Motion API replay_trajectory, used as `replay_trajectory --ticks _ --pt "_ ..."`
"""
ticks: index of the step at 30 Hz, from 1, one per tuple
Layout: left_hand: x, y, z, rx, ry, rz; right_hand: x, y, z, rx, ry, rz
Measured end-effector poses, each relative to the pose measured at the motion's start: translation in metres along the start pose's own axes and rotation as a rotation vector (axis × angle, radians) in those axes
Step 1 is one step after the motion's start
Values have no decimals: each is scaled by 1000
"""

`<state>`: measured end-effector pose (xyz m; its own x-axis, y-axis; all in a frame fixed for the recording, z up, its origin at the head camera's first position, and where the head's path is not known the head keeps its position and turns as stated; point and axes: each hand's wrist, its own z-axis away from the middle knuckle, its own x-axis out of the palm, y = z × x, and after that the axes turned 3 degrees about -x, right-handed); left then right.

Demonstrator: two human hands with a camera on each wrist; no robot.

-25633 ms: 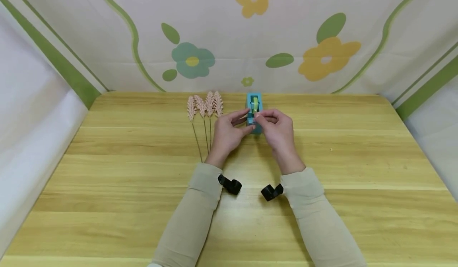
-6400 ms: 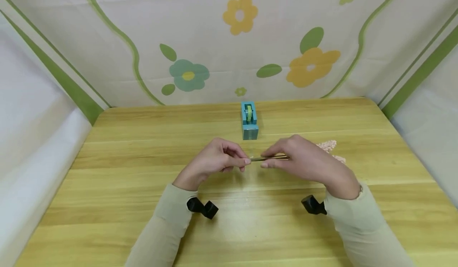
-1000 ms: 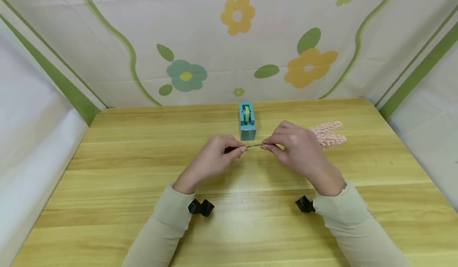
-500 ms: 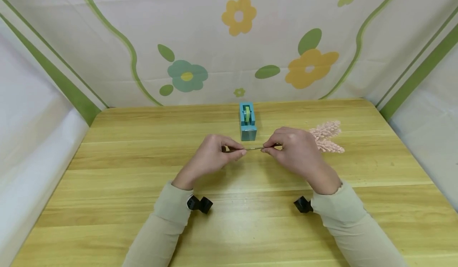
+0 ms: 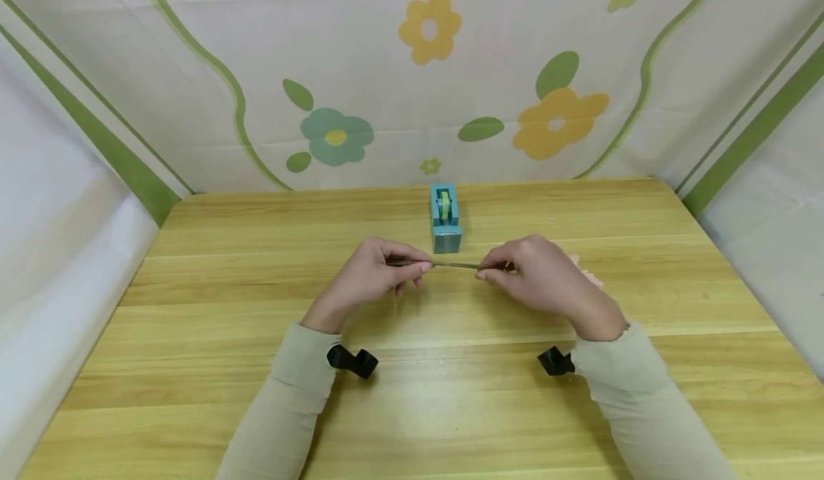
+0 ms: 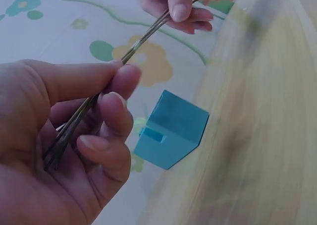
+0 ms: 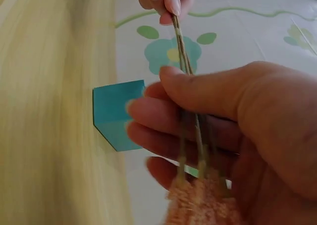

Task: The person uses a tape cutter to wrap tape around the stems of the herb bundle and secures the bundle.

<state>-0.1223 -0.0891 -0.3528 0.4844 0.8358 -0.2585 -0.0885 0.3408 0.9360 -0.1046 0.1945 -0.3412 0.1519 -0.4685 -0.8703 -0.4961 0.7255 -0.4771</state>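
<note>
A bundle of pink artificial flowers on thin wire stems point(image 5: 457, 265) stretches sideways between both hands, above the table. My left hand point(image 5: 370, 272) pinches the stems between thumb and index finger; the cut ends reach into the palm in the left wrist view. Nearer the blossoms, my right hand point(image 5: 543, 280) holds the same stems between thumb and fingers. The flower heads point(image 7: 200, 205) hang by the right palm and are mostly hidden in the head view. A small shiny band, perhaps tape, shows on the stems point(image 6: 143, 39) between the hands.
A blue tape dispenser point(image 5: 447, 240) with a greenish roll stands just beyond the hands on the wooden table point(image 5: 193, 351). Behind the table hangs a white cloth point(image 5: 244, 22) printed with flowers.
Earlier the flowers lay left of the dispenser while both hands worked at its tape. Over the last second the hands have moved slightly apart, exposing more stem, and the blossoms have slipped behind the right hand.
</note>
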Motion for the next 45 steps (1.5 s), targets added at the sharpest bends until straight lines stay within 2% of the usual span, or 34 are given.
replay_trajectory --ticks 4,6,8,12,14,19,22,24,27,30,32,34,36,38,39,41,43,45 --pt "-2 -2 0 -29 -29 23 4 4 -1 -32 152 23" --pt "-3 -2 0 -51 -34 45 3 5 -1 -37 181 19" --pt "-3 -3 0 -56 -28 56 1 6 -1 -40 147 -14" --pt "-3 -6 -2 -43 7 53 -6 9 0 -7 11 -97" --pt "-3 -6 -2 -43 17 52 -6 10 0 -6 10 -101" --pt "-5 -9 -2 -60 -1 54 2 11 -2 -74 190 0" --pt "-6 -10 -3 -67 -9 46 5 10 -2 -81 241 53" --pt "-6 -10 -3 -63 1 38 5 10 -2 -58 216 74" --pt "-4 -9 -4 -48 45 15 5 10 -3 -29 122 90" --pt "-3 -10 -6 -49 81 13 7 11 -4 -44 79 100" --pt "-3 -10 -6 -52 88 22 8 12 -4 -77 133 108" --pt "-3 -10 -7 -57 79 25 10 13 -3 -119 235 141" --pt "-3 -11 -7 -61 49 19 10 14 -3 -156 334 186" --pt "-3 -11 -8 -66 12 16 10 13 -3 -172 372 214" --pt "-2 -11 -8 -67 -2 15 9 13 -3 -165 357 216" --pt "-1 -12 -8 -68 -14 26 6 12 -2 -121 271 183" --pt "0 -12 -8 -69 0 47 3 11 -1 -49 152 125" --pt "0 -13 -8 -72 23 71 0 10 -1 14 73 76"
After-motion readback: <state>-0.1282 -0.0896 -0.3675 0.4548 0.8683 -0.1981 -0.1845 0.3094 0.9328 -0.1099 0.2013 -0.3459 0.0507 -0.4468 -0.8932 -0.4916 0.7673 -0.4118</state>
